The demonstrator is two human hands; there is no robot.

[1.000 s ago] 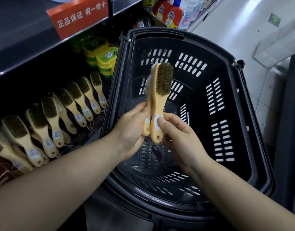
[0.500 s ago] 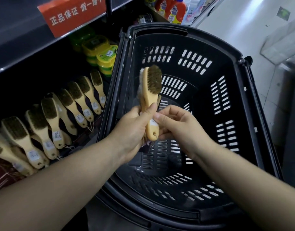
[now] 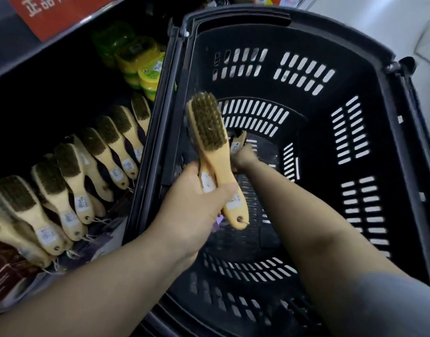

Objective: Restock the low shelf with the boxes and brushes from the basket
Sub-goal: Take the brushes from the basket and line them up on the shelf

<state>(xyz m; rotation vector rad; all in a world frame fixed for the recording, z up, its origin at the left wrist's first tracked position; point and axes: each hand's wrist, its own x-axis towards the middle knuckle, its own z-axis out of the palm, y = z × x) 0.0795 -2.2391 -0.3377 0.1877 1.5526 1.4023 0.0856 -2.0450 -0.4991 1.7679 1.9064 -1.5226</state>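
Above the left rim of the basket [image 3: 257, 14] the left grip [image 3: 197, 203] clasped two brushes [image 3: 209, 127] by the handles; deep inside the basket the right grip [image 3: 243, 158] curled round a third brush [image 3: 237, 145]

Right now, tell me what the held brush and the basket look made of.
Brush: pale wood, it seems, smooth matt yellow-tan handle; bristles dull olive-brown, fibre unclear. Basket: moulded black plastic, likely, with slotted walls and a slight sheen.

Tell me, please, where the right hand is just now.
In the head view, the right hand is deep inside the black basket, near its floor, gripping a brush, right of the pair of brushes raised in the left hand.
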